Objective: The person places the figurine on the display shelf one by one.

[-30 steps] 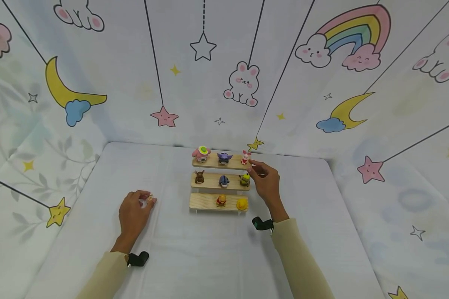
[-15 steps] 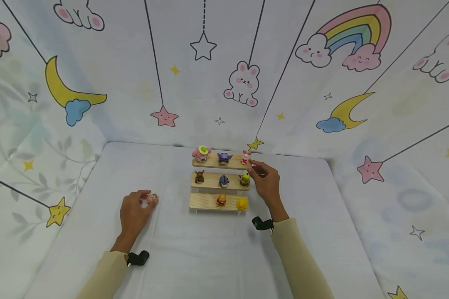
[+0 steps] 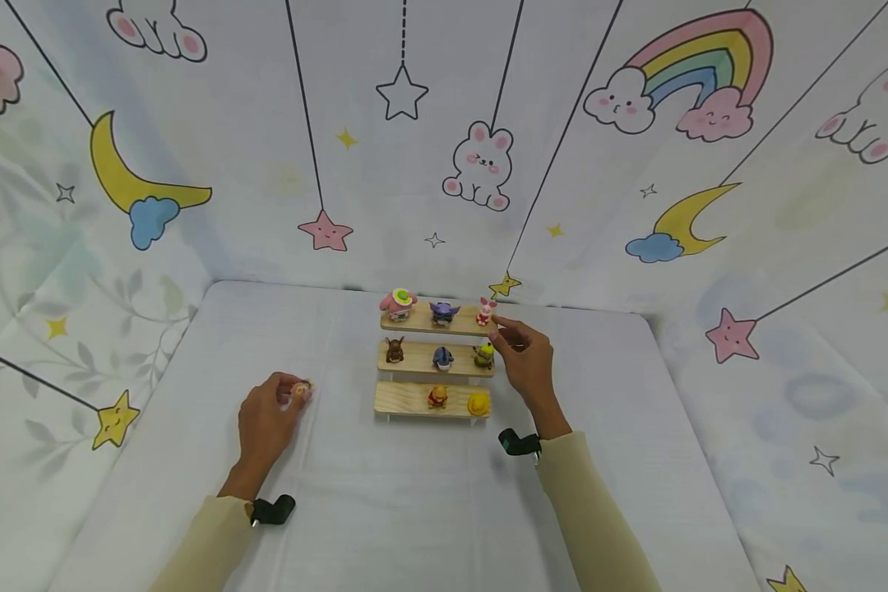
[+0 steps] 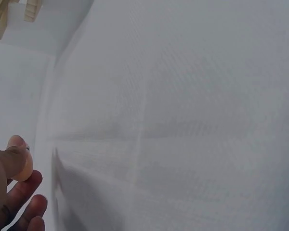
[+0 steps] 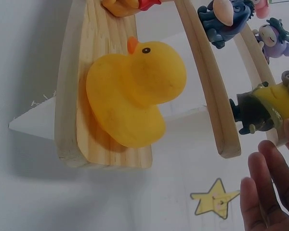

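Left hand (image 3: 266, 418) lifted slightly — small rounded figurine (image 3: 299, 389) pinched.

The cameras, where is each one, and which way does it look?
Head: on the person's head, looking forward and down at the wooden shelf, left hand, right hand and both sleeves.
Left wrist: looks across the white cloth; fingertips show.
Right wrist: looks close at the yellow duck; fingers show.
Shared: head and right wrist both show the duck.

Yellow duck (image 5: 135, 98), pale wooden shelf (image 5: 72, 96)
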The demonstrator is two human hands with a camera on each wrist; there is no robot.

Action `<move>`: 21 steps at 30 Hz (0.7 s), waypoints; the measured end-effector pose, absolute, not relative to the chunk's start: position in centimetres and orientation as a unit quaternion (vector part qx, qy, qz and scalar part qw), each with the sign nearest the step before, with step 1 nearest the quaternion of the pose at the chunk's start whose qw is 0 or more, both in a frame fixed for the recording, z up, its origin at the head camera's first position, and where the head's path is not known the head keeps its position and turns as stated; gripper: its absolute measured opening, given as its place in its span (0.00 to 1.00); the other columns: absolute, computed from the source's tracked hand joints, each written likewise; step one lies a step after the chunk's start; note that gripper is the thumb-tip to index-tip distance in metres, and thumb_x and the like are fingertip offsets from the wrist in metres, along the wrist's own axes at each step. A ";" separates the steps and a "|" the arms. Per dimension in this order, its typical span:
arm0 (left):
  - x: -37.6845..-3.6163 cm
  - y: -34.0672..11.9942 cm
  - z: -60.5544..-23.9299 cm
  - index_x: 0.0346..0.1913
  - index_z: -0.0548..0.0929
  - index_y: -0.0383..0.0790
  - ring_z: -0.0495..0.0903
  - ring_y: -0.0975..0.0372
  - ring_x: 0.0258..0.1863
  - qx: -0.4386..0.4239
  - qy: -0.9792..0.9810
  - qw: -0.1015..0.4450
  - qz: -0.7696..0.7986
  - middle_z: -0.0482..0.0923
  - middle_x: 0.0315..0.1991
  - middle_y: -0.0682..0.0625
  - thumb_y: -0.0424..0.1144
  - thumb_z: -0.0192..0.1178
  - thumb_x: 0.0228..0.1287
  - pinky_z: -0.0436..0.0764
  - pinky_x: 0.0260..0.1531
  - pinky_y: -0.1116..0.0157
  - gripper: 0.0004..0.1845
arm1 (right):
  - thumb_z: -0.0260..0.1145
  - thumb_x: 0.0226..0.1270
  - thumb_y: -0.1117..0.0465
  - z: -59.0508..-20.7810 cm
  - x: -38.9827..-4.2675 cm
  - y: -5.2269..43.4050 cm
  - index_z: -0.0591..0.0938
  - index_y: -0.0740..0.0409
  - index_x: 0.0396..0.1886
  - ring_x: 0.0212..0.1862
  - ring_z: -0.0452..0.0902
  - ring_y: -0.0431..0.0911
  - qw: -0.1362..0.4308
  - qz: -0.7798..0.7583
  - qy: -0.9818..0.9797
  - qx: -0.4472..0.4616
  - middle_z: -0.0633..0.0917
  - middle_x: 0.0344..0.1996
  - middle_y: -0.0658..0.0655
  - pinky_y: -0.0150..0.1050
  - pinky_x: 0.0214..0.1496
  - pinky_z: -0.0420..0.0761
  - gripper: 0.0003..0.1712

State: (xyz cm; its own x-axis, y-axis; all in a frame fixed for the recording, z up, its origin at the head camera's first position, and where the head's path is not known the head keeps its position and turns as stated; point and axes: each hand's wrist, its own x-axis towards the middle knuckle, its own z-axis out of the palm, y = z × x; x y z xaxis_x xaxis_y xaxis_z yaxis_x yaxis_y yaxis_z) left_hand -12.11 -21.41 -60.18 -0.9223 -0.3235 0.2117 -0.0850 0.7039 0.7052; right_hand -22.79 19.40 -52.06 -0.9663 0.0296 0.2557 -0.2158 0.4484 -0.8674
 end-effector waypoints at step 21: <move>-12.6 -17.0 -56.3 0.58 0.87 0.45 0.80 0.57 0.43 0.036 -0.881 0.176 -0.438 0.84 0.46 0.48 0.39 0.76 0.66 0.74 0.37 0.66 0.18 | 0.72 0.76 0.51 -52.3 -22.8 19.3 0.89 0.39 0.62 0.43 0.86 0.47 0.125 0.500 -0.856 0.046 0.92 0.44 0.54 0.32 0.49 0.83 0.17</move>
